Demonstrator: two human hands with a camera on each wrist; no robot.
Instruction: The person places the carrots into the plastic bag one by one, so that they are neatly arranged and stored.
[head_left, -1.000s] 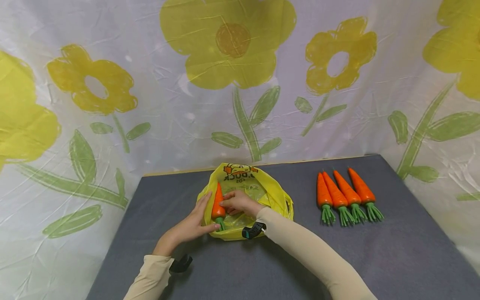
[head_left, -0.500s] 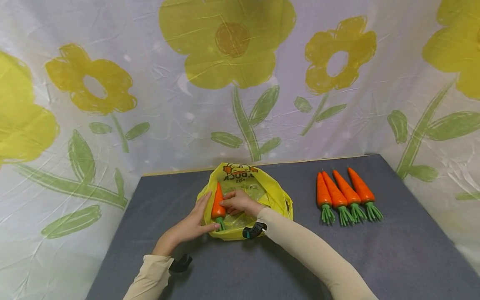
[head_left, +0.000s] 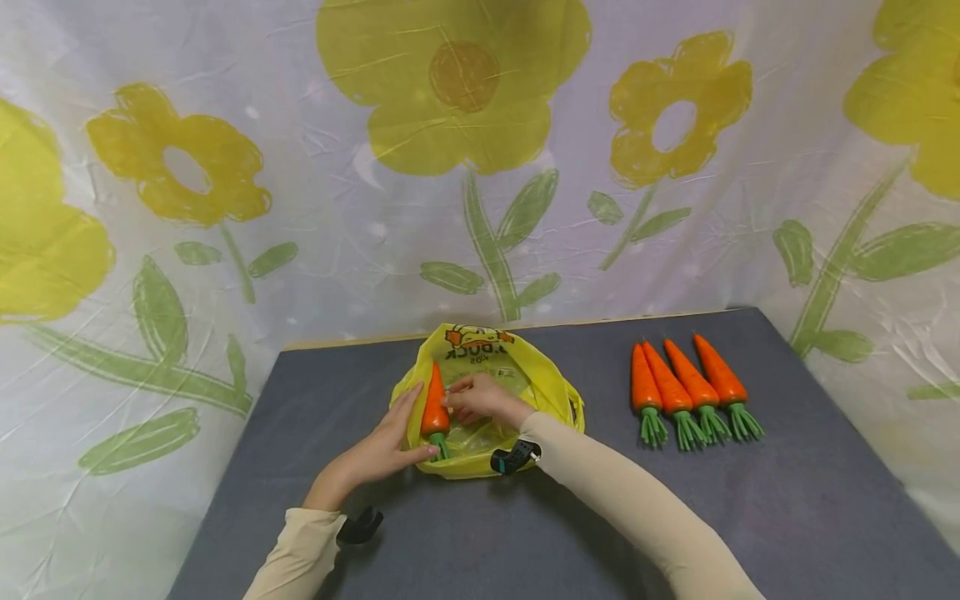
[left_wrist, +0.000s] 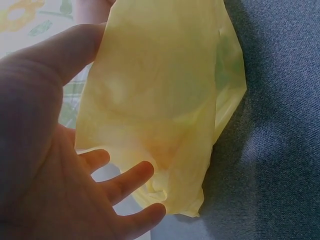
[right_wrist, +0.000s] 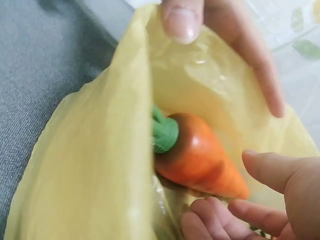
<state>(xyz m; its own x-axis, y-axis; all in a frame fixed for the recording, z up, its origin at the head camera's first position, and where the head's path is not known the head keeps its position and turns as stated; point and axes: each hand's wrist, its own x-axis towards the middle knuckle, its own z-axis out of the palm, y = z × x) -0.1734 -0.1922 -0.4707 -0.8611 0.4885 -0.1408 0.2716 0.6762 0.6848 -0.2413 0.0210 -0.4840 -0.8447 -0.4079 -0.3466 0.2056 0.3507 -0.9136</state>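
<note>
A yellow plastic bag (head_left: 558, 392) with a printed duck lies with its mouth spread. Inside, along its left wall, is an orange carrot (head_left: 435, 408) with a green top. My left hand (head_left: 384, 448) rests at the bag's left rim with fingers spread, its thumb over the near edge. In the left wrist view, its fingertips (left_wrist: 145, 172) overlap the bag's film. My right hand (head_left: 483, 400) is inside the bag, just right of the carrot. In the right wrist view, its thumb and fingers stand apart around the narrow tip of the carrot (right_wrist: 200, 160).
Several more carrots (head_left: 678, 392) lie side by side at the right on the dark grey table (head_left: 450, 542), green tops toward me. Behind the table hangs a pale curtain (head_left: 337, 250) printed with yellow flowers.
Very little differs. My right wrist has shifted slightly right, while the carrot stays in the bag. My left hand keeps its place on the rim, and the head view has drifted slightly.
</note>
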